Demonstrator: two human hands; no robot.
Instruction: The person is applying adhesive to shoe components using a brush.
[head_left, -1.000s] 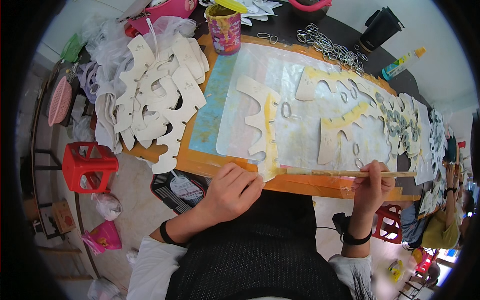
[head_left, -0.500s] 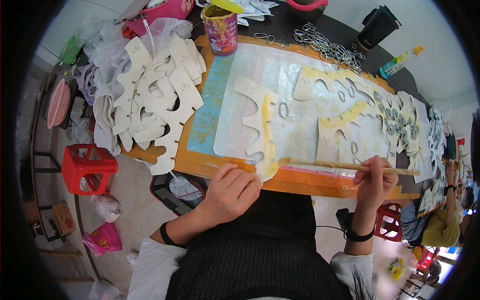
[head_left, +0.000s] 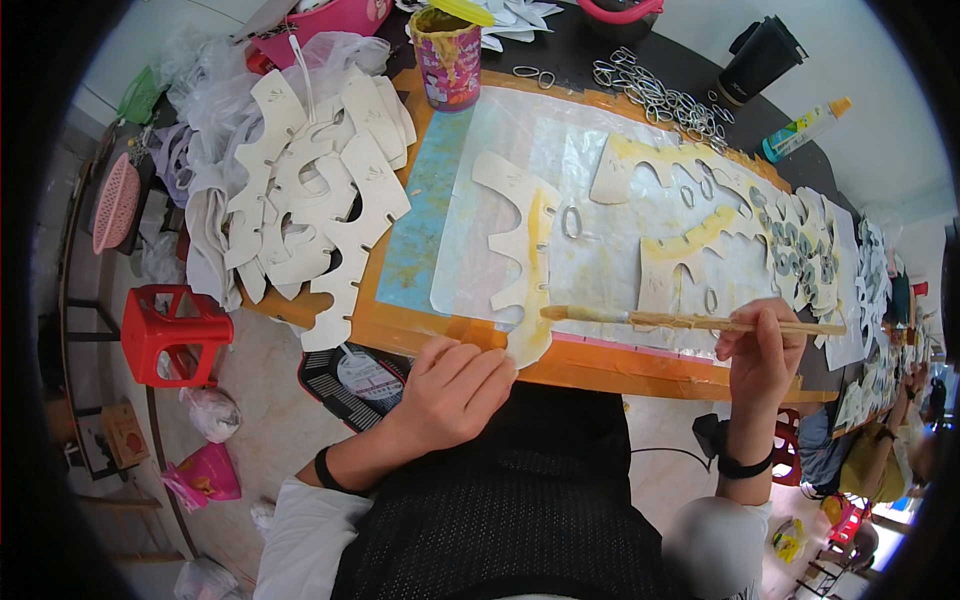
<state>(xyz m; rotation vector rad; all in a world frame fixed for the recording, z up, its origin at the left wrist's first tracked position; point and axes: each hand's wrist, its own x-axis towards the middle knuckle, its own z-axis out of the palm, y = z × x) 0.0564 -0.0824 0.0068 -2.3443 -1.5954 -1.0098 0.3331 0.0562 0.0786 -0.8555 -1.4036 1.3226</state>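
My right hand (head_left: 762, 355) grips the wooden handle of a brush (head_left: 680, 321) in a pinch. The brush's tip rests by the lower end of a cream scalloped cut-out piece (head_left: 512, 262), which has a yellow glue-like streak down its right side. At the board's front edge my left hand (head_left: 455, 392) has its fingers closed on that piece's near end; the thumb is partly hidden. A wire oval ring (head_left: 571, 222) lies just right of the piece. Two more cream pieces, one above (head_left: 625, 165) and one below (head_left: 665, 262), carry yellow streaks along their edges.
Loose cream cut-outs (head_left: 375, 190) pile up at the left. A purple tub (head_left: 447, 75) with yellow drips stands at the back, near heaped metal rings (head_left: 665, 95). A glue bottle (head_left: 805, 130) and black cup (head_left: 760, 62) stand far right. A red stool (head_left: 178, 330) is on the floor.
The brush tip has moved slightly up and left along the piece's lower end. My right hand has shifted a little to the right with the handle; my left hand has barely moved.
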